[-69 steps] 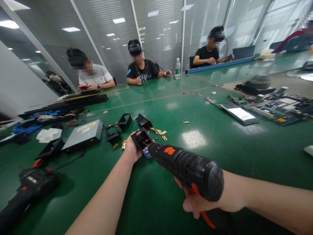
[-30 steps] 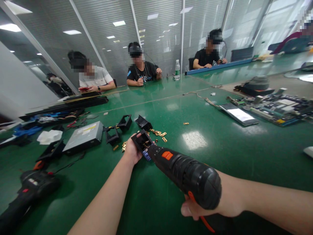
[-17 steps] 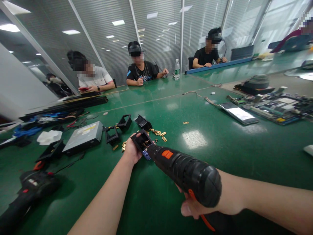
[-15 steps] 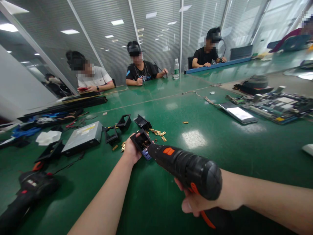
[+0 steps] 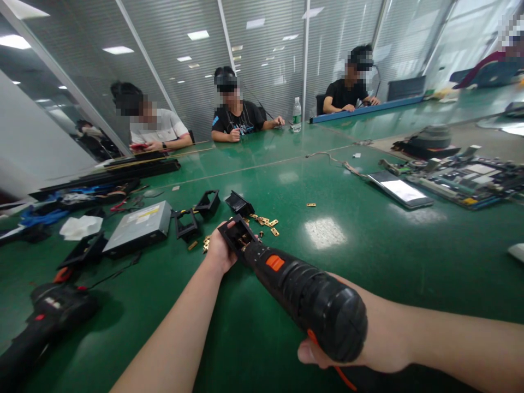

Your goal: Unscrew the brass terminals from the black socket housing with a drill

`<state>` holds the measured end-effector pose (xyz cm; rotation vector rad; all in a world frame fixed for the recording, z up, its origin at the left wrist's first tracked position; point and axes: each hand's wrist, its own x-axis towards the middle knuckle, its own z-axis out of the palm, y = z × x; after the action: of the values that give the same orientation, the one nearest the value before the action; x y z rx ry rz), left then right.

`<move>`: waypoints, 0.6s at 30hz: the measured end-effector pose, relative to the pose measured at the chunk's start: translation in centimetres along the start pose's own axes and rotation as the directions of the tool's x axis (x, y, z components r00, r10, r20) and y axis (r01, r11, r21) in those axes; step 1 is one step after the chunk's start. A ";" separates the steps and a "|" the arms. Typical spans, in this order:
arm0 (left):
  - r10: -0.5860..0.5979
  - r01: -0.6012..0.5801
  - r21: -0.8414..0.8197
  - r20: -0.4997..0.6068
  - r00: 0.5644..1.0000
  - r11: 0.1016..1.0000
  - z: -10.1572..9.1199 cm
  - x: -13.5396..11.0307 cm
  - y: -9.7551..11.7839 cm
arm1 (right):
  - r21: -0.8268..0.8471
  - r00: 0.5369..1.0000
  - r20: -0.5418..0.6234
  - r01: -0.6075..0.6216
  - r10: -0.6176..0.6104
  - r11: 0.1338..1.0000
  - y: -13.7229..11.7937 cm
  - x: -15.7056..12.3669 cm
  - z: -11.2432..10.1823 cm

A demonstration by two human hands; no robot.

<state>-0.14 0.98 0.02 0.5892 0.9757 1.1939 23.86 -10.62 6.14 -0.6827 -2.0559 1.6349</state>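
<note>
My left hand (image 5: 219, 250) grips a small black plastic housing (image 5: 235, 234) with brass contacts inside, holding it tilted on the green table (image 5: 368, 245). My right hand (image 5: 327, 352) is wrapped around the handle of a black and orange electric screwdriver (image 5: 305, 297). Its nose points into the housing's open side. Several loose brass pieces (image 5: 268, 222) lie just beyond the housing.
More black housings (image 5: 207, 204) and a grey optical drive (image 5: 139, 226) lie to the left, a second power tool (image 5: 45, 319) at the near left. A phone (image 5: 401, 190) and circuit boards (image 5: 466, 177) are at the right. Three people sit across the table.
The screwdriver has shifted a little lower and left, its nose pressed further into the housing. My left hand has kept its grip on the housing.
</note>
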 end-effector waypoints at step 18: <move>-0.026 0.026 -0.014 -0.012 1.000 1.000 0.0 0.1 0.0 | 0.243 0.999 0.017 0.040 -0.046 0.969 1.2 0.4 0.2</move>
<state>-0.19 1.11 -0.01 0.5572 0.9816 1.1820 23.52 -10.33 4.93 -0.5333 -1.8303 1.8361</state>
